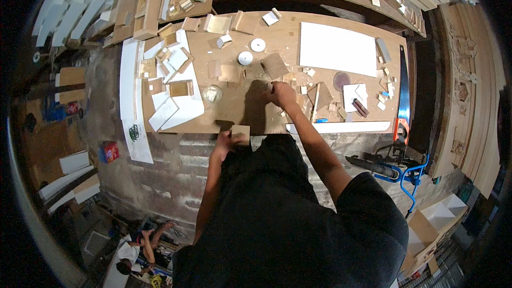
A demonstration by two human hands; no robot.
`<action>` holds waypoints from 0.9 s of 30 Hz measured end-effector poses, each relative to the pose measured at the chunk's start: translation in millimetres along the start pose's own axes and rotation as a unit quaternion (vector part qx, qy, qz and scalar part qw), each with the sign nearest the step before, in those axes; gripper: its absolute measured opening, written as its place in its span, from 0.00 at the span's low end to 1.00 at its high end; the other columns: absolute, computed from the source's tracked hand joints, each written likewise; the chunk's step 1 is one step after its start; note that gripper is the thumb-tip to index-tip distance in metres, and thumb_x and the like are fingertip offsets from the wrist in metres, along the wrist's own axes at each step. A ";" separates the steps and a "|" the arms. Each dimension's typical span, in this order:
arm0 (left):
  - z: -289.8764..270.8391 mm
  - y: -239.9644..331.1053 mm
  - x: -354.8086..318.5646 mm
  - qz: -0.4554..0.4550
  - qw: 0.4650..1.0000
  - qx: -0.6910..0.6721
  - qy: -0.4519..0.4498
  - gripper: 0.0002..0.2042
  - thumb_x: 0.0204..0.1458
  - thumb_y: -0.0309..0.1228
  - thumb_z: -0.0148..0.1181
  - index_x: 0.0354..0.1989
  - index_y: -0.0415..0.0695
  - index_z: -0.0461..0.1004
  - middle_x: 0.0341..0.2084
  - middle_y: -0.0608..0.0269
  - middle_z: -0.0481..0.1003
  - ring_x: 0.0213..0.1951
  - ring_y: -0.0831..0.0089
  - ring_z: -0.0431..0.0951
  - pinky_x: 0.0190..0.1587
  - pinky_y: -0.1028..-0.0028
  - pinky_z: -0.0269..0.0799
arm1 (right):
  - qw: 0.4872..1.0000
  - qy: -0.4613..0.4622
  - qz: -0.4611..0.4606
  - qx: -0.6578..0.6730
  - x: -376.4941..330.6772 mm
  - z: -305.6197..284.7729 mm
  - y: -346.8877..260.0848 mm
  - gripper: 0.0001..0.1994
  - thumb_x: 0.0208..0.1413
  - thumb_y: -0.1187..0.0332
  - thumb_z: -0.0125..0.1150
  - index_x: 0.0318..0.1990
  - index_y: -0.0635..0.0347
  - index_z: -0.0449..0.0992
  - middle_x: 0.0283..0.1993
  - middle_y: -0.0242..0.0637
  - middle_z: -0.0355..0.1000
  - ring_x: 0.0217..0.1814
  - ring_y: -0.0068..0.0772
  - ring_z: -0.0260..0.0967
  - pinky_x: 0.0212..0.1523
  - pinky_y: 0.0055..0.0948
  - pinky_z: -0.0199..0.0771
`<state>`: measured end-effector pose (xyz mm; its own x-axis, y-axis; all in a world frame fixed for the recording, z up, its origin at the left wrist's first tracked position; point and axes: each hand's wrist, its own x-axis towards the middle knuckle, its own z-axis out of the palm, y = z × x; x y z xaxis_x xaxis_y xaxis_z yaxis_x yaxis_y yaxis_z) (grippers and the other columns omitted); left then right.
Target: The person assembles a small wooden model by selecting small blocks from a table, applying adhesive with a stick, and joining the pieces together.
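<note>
My left hand [225, 143] grips a small tan wooden piece [240, 134] at the table's near edge, close to my body. Over the middle of the worktable [224, 114], my right hand [282, 96] has its fingers curled together; whatever they hold, if anything, is hidden. A dark shadow falls beside that hand. Just beyond it lies a square brown board [274, 66]. Left of it are a lighter flat piece [230, 73] and a round clear dish [212, 94]. Two white discs, one nearer [245, 58] and one farther [258, 45], rest behind these.
White sheets [184, 109] and wooden offcuts cover the table's left. A large white panel [338, 49] lies back right, with a handsaw [404, 96] along the right edge. A blue metal frame [414, 178] stands lower right. Another person [130, 253] is at lower left.
</note>
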<state>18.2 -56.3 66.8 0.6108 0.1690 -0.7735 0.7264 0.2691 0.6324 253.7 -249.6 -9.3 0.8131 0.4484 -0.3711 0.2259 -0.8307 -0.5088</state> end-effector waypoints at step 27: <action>8.6 6.1 39.6 0.172 0.983 0.043 -0.050 0.13 0.57 0.36 0.61 0.43 0.37 0.78 0.36 0.63 0.79 0.36 0.75 0.79 0.37 0.72 0.74 | 0.949 0.004 -0.118 0.291 -99.3 -29.5 -34.8 0.14 0.63 0.64 0.59 0.31 0.66 0.79 0.24 0.38 0.77 0.24 0.26 0.73 0.26 0.31 0.72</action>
<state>49.5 -56.1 40.3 0.8492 0.1414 -0.5089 0.4934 0.1314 0.8598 181.0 -274.9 68.2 0.7817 0.5944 -0.1888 0.0695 -0.3839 -0.9208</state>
